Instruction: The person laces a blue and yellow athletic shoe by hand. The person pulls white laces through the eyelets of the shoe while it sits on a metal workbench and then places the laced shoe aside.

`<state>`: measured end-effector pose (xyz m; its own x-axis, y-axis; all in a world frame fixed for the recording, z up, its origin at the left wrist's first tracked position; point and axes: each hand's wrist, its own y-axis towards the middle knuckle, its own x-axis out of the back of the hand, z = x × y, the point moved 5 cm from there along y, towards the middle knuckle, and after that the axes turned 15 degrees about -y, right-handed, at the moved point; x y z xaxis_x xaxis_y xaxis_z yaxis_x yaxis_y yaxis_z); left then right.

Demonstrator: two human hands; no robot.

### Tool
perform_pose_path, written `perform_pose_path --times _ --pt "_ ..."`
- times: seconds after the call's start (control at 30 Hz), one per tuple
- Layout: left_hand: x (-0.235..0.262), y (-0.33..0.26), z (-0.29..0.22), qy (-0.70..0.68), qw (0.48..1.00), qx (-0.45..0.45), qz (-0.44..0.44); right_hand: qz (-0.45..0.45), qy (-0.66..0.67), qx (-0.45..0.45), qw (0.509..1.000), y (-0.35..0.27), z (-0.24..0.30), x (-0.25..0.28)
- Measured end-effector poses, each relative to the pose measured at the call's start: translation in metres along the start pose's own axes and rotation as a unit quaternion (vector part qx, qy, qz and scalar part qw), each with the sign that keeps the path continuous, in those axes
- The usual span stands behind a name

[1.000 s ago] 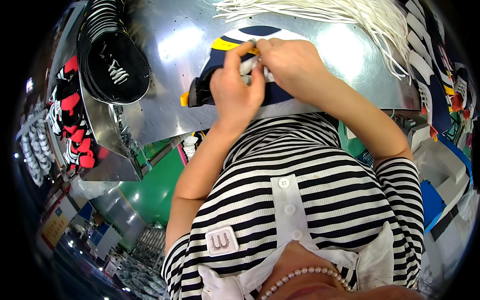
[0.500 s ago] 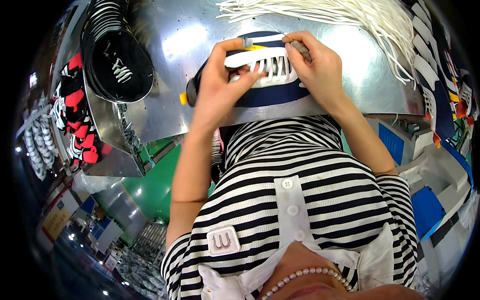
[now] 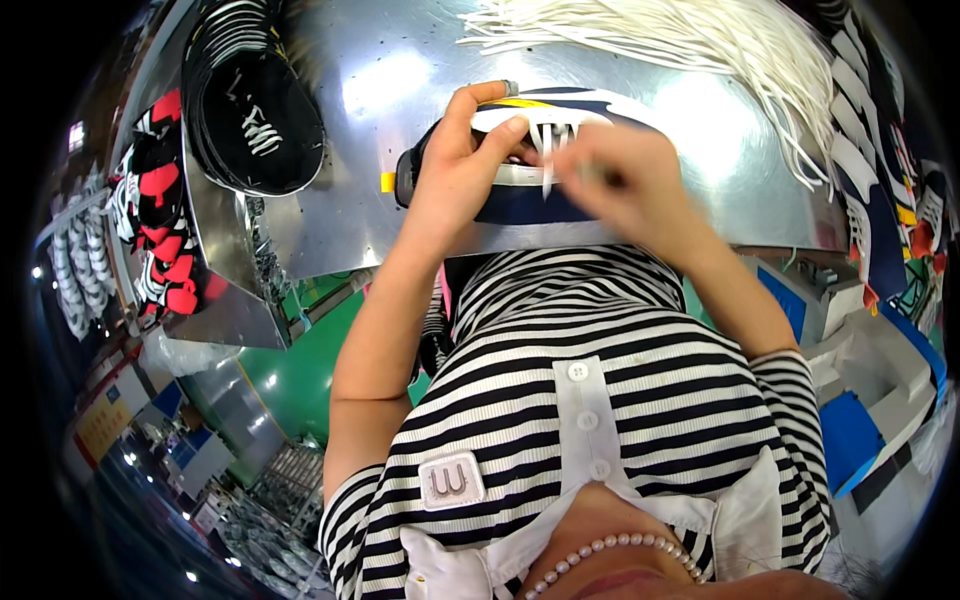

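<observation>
A navy shoe upper [image 3: 530,208] with white lacing panels lies across the metal table's front, its heel with a yellow tab toward the left. My left hand [image 3: 455,175] grips its collar, fingers along the far side and thumb over the white eyelet panel; a grey cover wraps one fingertip. Blurred by motion, my right hand [image 3: 635,185] is curled over the toe half. A dark shape shows in its grasp, where the small thin-tipped tool was in the earlier frame. White lace [image 3: 547,175] crosses the opening, one strand pointing down toward me beside the right fingers.
At the table's [image 3: 380,235] back right lies a heap of white laces [image 3: 690,40]. Nested black uppers [image 3: 265,140] stand on the left, with red, black and white pieces [image 3: 160,200] beyond. More navy and white uppers [image 3: 870,190] hang at the right edge, above a grey bin [image 3: 865,350].
My right hand has swung toward me and leftward from the upper's far side, over the lacing. The upper sits slightly lower in view; my left hand keeps its hold. A lace strand now sticks out nearer me.
</observation>
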<state>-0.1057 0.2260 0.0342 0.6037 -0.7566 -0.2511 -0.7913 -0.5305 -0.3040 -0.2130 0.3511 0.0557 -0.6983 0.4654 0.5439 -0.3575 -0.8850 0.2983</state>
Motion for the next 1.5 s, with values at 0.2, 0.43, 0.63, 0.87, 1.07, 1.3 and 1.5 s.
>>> perform_pose_path --times 0.2,0.43,0.63,0.87,1.07,1.3,1.5 --pt "0.0 0.015 -0.006 0.066 0.996 -0.033 -0.049 -0.008 0.036 -0.04 0.999 -0.014 -0.006 -0.015" --pt "0.0 -0.045 -0.03 0.347 0.92 -0.177 -0.027 0.033 0.151 -0.279 0.948 -0.046 -0.023 0.012" --pt "-0.004 -0.045 -0.019 0.399 0.889 -0.22 -0.033 0.049 -0.037 -0.247 0.967 -0.033 -0.026 -0.009" --pt "0.0 -0.039 -0.017 0.374 0.906 -0.196 -0.018 0.01 0.162 -0.278 0.947 -0.024 -0.029 -0.034" --pt "-0.005 -0.038 -0.02 0.398 0.903 -0.165 0.001 -0.04 0.164 -0.24 0.956 -0.01 -0.027 -0.034" --pt "-0.009 -0.039 -0.015 0.432 0.87 -0.236 -0.033 -0.024 0.123 -0.201 0.971 -0.026 -0.015 -0.024" --pt "-0.009 -0.036 -0.014 0.433 0.864 -0.255 -0.029 0.054 0.043 -0.202 0.977 -0.036 -0.01 -0.02"
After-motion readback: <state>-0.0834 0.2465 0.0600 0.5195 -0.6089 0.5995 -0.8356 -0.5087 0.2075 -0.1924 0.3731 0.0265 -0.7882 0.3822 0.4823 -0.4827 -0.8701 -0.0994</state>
